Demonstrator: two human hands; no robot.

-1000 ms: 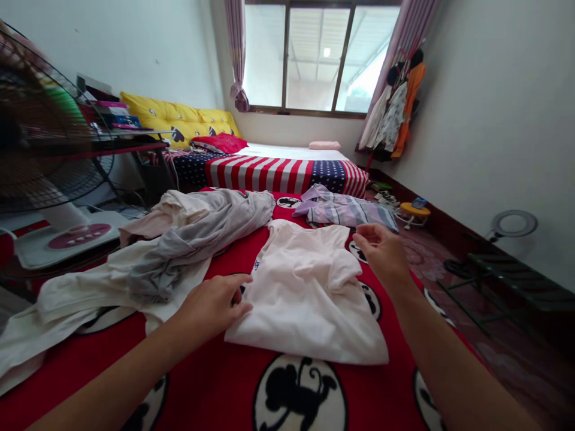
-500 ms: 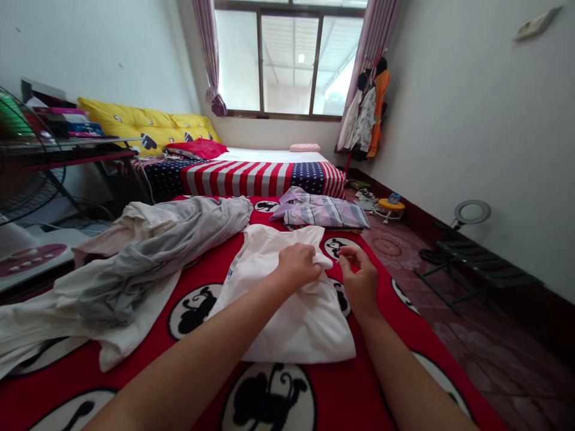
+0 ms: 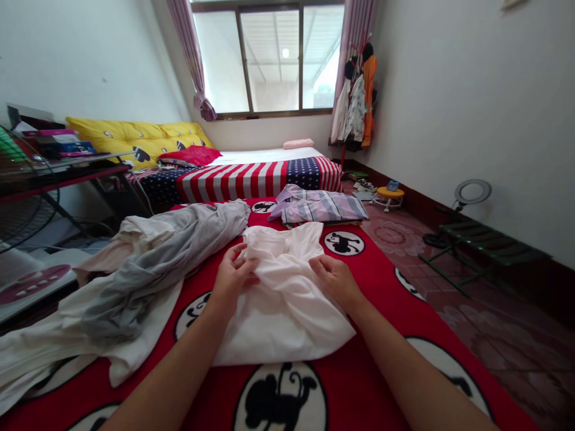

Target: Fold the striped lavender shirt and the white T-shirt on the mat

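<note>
A white garment [image 3: 278, 323] lies partly folded and wrinkled on the red cloth [image 3: 359, 371] with black-and-white round prints. At the garment's left edge, my left hand [image 3: 232, 276] pinches its fabric between thumb and fingers. My right hand [image 3: 335, 276] is closed on the garment's right edge, its fingertips curled at the cloth. Beyond the garment lies a folded plaid shirt [image 3: 318, 205] on other folded fabric. To the left is a loose heap with a grey garment [image 3: 166, 263] and white clothing [image 3: 54, 317].
A bed with a striped and starred cover [image 3: 242, 179] stands under the window. At the left are a fan [image 3: 27, 203] and a cluttered desk [image 3: 90, 170]. A green folding stool [image 3: 489, 242], ring light [image 3: 472, 191] and yellow stool [image 3: 390, 193] stand at the right.
My left hand has moved left from the garment's right side to its left edge. My right hand has moved left onto the fabric. The garment is more rumpled, and the view has shifted slightly.
</note>
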